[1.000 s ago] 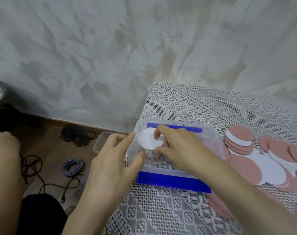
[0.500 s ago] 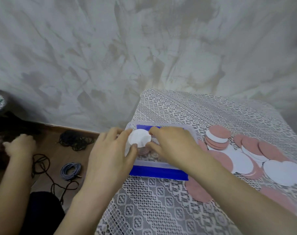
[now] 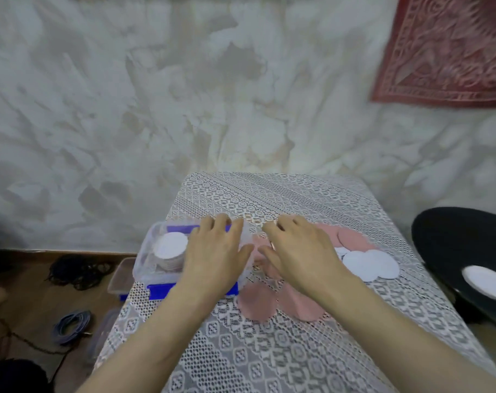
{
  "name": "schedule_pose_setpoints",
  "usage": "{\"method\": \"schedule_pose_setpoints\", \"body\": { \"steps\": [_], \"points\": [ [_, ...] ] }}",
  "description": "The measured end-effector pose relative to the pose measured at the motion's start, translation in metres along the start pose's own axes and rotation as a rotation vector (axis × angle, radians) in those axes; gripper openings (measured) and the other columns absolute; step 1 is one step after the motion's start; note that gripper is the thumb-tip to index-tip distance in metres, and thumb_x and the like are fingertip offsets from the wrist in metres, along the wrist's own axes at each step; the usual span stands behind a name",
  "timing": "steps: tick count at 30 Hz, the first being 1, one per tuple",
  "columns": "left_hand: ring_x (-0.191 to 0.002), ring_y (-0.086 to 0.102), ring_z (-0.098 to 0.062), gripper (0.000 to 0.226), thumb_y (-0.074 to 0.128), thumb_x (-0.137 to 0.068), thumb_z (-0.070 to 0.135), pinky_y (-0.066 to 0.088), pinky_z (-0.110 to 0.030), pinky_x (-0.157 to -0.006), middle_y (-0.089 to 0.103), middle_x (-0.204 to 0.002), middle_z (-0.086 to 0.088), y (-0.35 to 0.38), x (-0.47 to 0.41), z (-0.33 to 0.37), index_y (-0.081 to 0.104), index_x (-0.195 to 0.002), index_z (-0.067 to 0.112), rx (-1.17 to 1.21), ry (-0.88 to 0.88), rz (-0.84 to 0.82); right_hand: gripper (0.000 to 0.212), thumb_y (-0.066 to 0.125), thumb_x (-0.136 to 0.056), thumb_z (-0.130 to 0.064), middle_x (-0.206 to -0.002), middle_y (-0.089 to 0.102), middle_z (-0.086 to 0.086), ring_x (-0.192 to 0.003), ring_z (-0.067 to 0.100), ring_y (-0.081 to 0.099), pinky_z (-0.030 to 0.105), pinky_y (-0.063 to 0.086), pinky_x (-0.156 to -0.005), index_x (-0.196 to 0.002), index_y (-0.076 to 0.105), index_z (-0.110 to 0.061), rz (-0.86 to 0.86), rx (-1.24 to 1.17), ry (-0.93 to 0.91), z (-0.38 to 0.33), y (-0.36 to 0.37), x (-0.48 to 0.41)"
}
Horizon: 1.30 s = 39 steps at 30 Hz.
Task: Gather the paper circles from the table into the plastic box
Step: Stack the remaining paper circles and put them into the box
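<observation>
A: Head view. How far along?
B: Partway. One white-topped stack (image 3: 170,249) inside the plastic box (image 3: 144,259).
A: Left to gather?
B: Plenty: pink circles (image 3: 256,304) and white circles (image 3: 368,263) loose on the tabletop (image 3: 269,194), beside the box.
A: Hands?
B: Left hand (image 3: 212,256) above the box, fingers relaxed, holding nothing. Right hand (image 3: 300,251) over the pink ones, fingers loosely bent; pinching or not, cannot tell.

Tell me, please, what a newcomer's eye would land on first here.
The left hand and right hand reach side by side over the table. Beside the left, a clear box holds a white stack. Loose pink circles and white circles lie around the right.
</observation>
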<state>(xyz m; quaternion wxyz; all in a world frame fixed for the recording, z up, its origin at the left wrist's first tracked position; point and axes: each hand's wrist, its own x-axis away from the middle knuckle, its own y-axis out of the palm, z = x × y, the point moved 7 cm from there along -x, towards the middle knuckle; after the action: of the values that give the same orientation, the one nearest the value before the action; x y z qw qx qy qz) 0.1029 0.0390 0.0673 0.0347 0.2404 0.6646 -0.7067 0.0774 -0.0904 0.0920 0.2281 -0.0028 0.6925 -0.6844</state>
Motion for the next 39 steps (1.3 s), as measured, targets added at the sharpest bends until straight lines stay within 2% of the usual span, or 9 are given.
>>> {"method": "schedule_pose_setpoints", "body": {
  "steps": [2,10,17,22,24,29,32,35,39],
  "points": [
    [-0.098,0.056,-0.032,0.05,0.063,-0.089,0.05,0.049,-0.043,-0.076,0.064,-0.114,-0.008,0.002,-0.002,0.025,0.061,-0.126,0.016,0.023,0.031,0.015,0.036,0.055,-0.097,-0.048,-0.111,0.063,0.001,-0.107,0.027,0.059,0.033,0.037,-0.067,-0.121,0.06,-0.022,-0.003,0.029,0.044,0.023,0.001,0.015],
    [-0.114,0.049,-0.027,0.044,0.044,-0.097,0.044,0.041,-0.039,-0.093,0.056,-0.131,0.0,0.038,0.006,0.107,0.051,-0.136,0.025,0.11,0.061,-0.033,0.045,0.046,-0.1,-0.051,-0.129,0.055,0.0,-0.12,0.025,0.049,0.037,0.048,-0.085,-0.136,0.051,-0.025,-0.092,-0.043,0.225,0.099,0.032,0.065],
    [-0.104,0.052,-0.028,0.034,0.048,-0.095,0.049,0.042,-0.041,-0.08,0.056,-0.125,-0.002,0.081,0.015,0.11,0.056,-0.118,0.025,0.107,-0.007,-0.091,0.048,0.045,-0.099,-0.052,-0.133,0.054,-0.004,-0.119,0.023,0.048,0.04,0.046,-0.096,-0.142,0.043,-0.031,-0.177,-0.099,0.261,0.121,0.08,0.089],
    [-0.102,0.051,-0.029,0.034,0.051,-0.094,0.047,0.046,-0.044,-0.084,0.056,-0.125,-0.002,0.083,0.007,0.107,0.057,-0.119,0.024,0.14,0.002,-0.094,0.028,0.049,-0.097,-0.052,-0.113,0.056,-0.01,-0.103,0.017,0.051,0.036,0.047,-0.078,-0.118,0.058,-0.035,-0.163,-0.169,0.284,0.137,0.082,0.075],
    [-0.112,0.051,-0.03,0.042,0.052,-0.095,0.048,0.045,-0.045,-0.092,0.055,-0.132,-0.004,0.084,0.008,0.106,0.056,-0.129,0.023,0.161,-0.009,-0.094,0.025,0.05,-0.098,-0.05,-0.109,0.058,-0.01,-0.102,0.016,0.053,0.034,0.047,-0.077,-0.113,0.062,-0.035,-0.148,-0.229,0.319,0.144,0.084,0.067],
    [-0.149,0.02,-0.034,0.055,0.043,-0.099,0.05,0.026,-0.051,-0.119,0.029,-0.161,-0.012,0.092,0.011,0.097,0.038,-0.146,0.02,0.206,-0.05,-0.138,0.044,0.041,-0.096,-0.046,-0.135,0.055,-0.001,-0.126,0.022,0.043,0.038,0.037,-0.102,-0.131,0.059,-0.027,0.006,-0.243,0.335,0.157,0.085,0.054],
    [-0.152,0.006,-0.035,0.058,0.032,-0.102,0.052,0.009,-0.05,-0.124,0.017,-0.165,-0.012,0.098,0.013,0.092,0.027,-0.152,0.023,0.223,-0.11,-0.238,0.054,0.031,-0.102,-0.056,-0.158,0.033,0.002,-0.147,0.026,0.022,0.044,0.018,-0.119,-0.15,0.036,-0.033,-0.161,-0.203,0.352,0.159,0.103,0.058],
    [-0.147,0.021,-0.036,0.052,0.025,-0.103,0.05,0.017,-0.051,-0.121,0.03,-0.159,-0.013,0.101,0.014,0.092,0.031,-0.148,0.024,0.229,-0.108,-0.276,0.06,0.022,-0.103,-0.059,-0.167,0.017,0.0,-0.154,0.025,0.009,0.046,0.006,-0.124,-0.158,0.019,-0.033,-0.284,-0.203,0.341,0.152,0.11,0.068],
    [-0.125,0.043,-0.03,0.048,0.023,-0.103,0.047,0.036,-0.047,-0.106,0.051,-0.135,-0.008,0.096,0.019,0.095,0.04,-0.14,0.023,0.238,-0.052,-0.238,0.058,0.024,-0.105,-0.055,-0.165,0.021,-0.002,-0.153,0.021,0.013,0.045,0.011,-0.125,-0.157,0.023,-0.031,-0.263,-0.216,0.265,0.131,0.098,0.084]
  ]
}}
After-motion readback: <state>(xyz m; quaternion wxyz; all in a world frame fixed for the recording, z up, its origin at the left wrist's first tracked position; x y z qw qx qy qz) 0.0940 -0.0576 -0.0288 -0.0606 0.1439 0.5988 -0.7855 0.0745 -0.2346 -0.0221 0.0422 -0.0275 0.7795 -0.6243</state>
